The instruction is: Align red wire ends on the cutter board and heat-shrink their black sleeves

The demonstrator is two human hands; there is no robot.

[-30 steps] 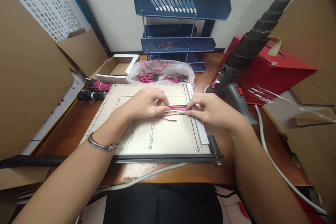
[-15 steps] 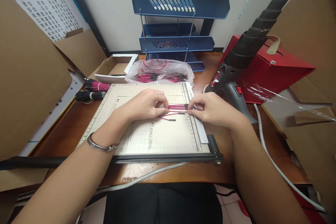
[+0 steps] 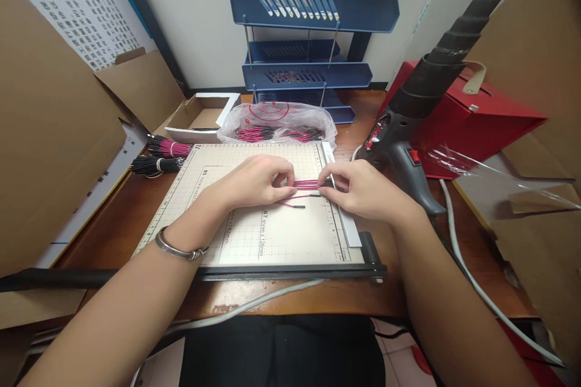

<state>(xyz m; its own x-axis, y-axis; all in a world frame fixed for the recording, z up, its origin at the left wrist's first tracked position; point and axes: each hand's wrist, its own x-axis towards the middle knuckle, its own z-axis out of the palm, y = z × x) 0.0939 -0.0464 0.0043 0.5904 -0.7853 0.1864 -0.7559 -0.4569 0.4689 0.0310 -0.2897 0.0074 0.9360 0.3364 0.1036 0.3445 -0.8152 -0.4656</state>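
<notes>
A small bundle of red wires with black ends lies across a cream paper cutter board printed with grid lines. My left hand pinches the bundle between thumb and fingertips; the wires to its left are hidden under the hand. Close to the black ends, my right hand pinches the same bundle near the board's right edge. Two single wires lie apart just in front of the bundle, one with its black tip showing on the board.
Behind the board sits a clear plastic bag of red and black wires. Tied wire bundles lie at the left. A blue tray rack stands at the back. On the right are a heat gun and a red box.
My right hand has slid slightly left along the wires, so its fingertips sit closer to my left hand. The left hand keeps its pinch, with the view shifted a little.
</notes>
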